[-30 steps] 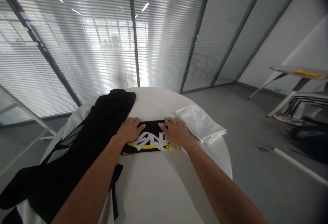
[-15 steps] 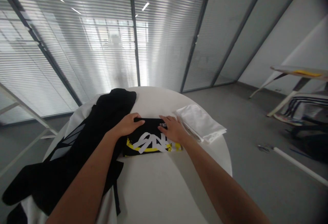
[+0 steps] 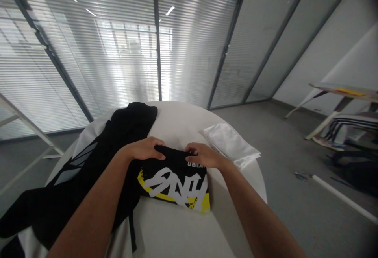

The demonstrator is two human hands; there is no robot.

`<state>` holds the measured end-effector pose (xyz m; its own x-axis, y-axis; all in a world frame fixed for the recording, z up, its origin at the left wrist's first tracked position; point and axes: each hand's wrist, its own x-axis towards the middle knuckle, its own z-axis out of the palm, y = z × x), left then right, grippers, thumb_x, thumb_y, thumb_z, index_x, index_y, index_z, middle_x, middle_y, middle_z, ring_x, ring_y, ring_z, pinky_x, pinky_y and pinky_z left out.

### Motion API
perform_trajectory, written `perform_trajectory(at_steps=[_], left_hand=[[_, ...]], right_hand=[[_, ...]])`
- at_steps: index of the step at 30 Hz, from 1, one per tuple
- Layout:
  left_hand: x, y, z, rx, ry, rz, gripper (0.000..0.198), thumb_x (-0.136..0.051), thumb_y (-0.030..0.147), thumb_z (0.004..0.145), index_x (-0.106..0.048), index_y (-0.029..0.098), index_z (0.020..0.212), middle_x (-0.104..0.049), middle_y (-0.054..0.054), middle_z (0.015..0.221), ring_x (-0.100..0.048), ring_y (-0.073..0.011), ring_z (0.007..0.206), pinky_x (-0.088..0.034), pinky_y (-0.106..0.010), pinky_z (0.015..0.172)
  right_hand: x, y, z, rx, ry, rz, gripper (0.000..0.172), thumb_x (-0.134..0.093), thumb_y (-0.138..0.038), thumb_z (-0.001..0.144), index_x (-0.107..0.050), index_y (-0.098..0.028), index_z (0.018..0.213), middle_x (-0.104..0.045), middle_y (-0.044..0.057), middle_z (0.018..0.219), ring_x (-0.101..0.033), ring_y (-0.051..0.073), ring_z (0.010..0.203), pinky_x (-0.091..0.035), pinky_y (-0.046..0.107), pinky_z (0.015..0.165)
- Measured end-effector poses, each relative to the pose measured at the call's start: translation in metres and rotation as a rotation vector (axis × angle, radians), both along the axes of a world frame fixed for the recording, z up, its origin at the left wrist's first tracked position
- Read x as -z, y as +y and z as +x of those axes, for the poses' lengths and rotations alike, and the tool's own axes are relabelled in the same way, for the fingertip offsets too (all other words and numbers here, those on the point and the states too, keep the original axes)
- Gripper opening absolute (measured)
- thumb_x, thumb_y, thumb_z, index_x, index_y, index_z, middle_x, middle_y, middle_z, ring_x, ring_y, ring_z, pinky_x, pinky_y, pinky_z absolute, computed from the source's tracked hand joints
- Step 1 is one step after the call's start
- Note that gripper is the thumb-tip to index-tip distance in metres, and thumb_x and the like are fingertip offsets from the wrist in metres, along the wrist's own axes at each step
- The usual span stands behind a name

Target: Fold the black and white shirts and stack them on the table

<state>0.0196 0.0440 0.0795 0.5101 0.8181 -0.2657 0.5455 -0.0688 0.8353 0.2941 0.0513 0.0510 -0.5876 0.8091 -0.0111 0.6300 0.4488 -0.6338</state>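
Observation:
A folded black T-shirt (image 3: 174, 177) with white lettering and a yellow band is held by its far edge over the round white table. My left hand (image 3: 146, 149) grips its far left corner, thumb on the near face and fingers behind. At the far right corner my right hand (image 3: 205, 155) pinches the edge the same way. The fingertips behind the cloth are hidden. Left of the T-shirt, a large black garment (image 3: 118, 132) with grey stripes lies spread under and beside my left forearm. A folded white cloth (image 3: 232, 142) lies just beyond my right hand.
The round white table (image 3: 183, 120) curves away on the right. Behind it stand glass partitions with blinds (image 3: 118, 73). On the right are another table (image 3: 342, 89) and a white pole (image 3: 342, 197) near the floor. A white metal frame (image 3: 29, 128) stands at left.
Both hands have drawn slightly toward me with the T-shirt. Its printed face now hangs lower and shows larger, with more of the lettering in sight. The right hand has shifted slightly rightward.

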Motion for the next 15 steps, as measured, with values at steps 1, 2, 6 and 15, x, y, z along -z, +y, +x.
perform_trajectory(at_steps=[1,2,6,15], left_hand=[[-0.003,-0.001,0.001,0.004,-0.017,0.02,0.026,-0.076,0.031,0.065,-0.076,0.021,0.089,-0.074,-0.005,0.086,-0.068,-0.0229,0.078,-0.051,-0.027,0.067],[-0.005,-0.002,0.003,0.008,-0.03,0.031,0.027,-0.076,0.032,0.066,-0.075,0.021,0.09,-0.074,-0.005,0.087,-0.068,-0.0226,0.079,-0.051,-0.027,0.068],[-0.005,0.003,0.003,-0.038,-0.054,0.111,0.03,-0.068,0.043,0.075,-0.074,0.021,0.094,-0.073,-0.006,0.091,-0.068,-0.024,0.085,-0.051,-0.029,0.073],[0.06,0.031,-0.043,-0.568,0.789,0.502,0.047,-0.045,0.041,0.085,-0.058,0.027,0.128,-0.049,-0.014,0.136,-0.042,-0.0402,0.122,-0.037,-0.059,0.095]], right_hand=[[-0.002,-0.001,0.0,-0.016,0.034,-0.042,0.032,-0.065,-0.035,0.078,-0.068,-0.021,0.107,-0.071,0.003,0.092,-0.064,0.019,0.083,-0.046,0.029,0.074],[-0.004,-0.002,0.001,-0.038,0.057,-0.083,0.038,-0.066,-0.036,0.078,-0.066,-0.022,0.114,-0.071,0.002,0.094,-0.065,0.02,0.084,-0.047,0.029,0.074],[-0.013,-0.009,0.001,-0.107,0.042,-0.168,0.033,-0.069,-0.041,0.076,-0.069,-0.021,0.103,-0.072,0.002,0.092,-0.067,0.021,0.083,-0.048,0.027,0.068],[-0.079,-0.023,0.017,0.023,-0.021,-0.18,0.029,-0.066,-0.042,0.079,-0.069,-0.017,0.093,-0.073,0.003,0.084,-0.069,0.019,0.072,-0.052,0.024,0.06]])
